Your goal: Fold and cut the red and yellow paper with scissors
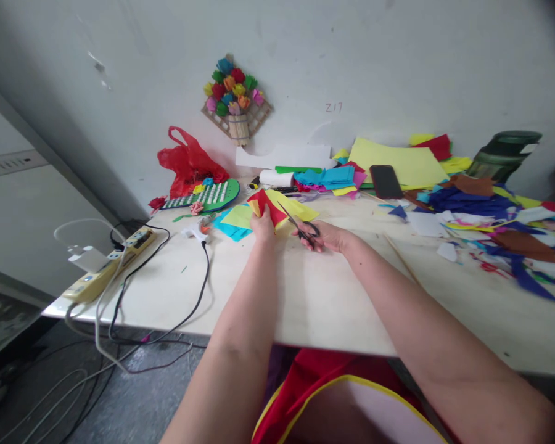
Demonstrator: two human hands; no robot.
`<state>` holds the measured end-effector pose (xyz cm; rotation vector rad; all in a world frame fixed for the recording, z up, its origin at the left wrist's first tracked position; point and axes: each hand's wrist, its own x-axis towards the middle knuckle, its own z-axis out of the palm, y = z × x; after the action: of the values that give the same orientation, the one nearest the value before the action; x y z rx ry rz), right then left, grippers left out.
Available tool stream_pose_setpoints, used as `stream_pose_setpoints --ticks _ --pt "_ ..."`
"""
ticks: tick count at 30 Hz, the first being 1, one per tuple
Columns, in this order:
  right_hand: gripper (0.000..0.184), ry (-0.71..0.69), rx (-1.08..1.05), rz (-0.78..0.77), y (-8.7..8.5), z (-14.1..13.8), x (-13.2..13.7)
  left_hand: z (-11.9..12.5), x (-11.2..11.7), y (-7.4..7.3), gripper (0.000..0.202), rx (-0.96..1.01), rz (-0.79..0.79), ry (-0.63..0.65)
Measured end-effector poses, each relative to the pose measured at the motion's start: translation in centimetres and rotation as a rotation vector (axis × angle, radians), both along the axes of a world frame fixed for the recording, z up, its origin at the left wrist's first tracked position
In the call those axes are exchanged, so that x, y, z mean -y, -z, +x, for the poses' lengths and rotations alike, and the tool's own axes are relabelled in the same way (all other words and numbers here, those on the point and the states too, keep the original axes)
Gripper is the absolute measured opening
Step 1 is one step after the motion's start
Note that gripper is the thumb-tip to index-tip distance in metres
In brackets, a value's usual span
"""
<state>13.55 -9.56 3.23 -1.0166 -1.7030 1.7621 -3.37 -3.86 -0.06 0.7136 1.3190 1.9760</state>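
Note:
My left hand [263, 226] is closed on a piece of red paper [269, 208], with a yellowish edge showing at the fingers. Yellow paper [305, 211] and blue paper [231, 230] lie on the table around that hand. In my right hand [315, 238] is a pair of black-handled scissors [287, 213], my fingers through the loops. The blades point up and left, close to the right edge of the red paper. Whether they touch it I cannot tell.
On the left are a glue gun [197, 233] with its cord and a power strip [90, 280]. Behind stand a red plastic bag [189, 163] and a green craft board [217, 194]. A phone [385, 182], a dark green bottle [504, 157], a stick [402, 259] and paper scraps [462, 200] lie right.

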Motion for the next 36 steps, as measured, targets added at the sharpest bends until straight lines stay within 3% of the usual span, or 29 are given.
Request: stream_pose_setpoints --ticks 19,36 --pt "0.023 0.033 -0.011 0.021 0.4 -0.1 -0.3 -0.3 0.5 -0.2 0.026 -0.019 -0.040 -0.017" --pt "0.035 -0.011 -0.053 0.015 0.7 0.0 -0.5 0.6 1.4 -1.1 0.023 -0.005 -0.046 0.014"
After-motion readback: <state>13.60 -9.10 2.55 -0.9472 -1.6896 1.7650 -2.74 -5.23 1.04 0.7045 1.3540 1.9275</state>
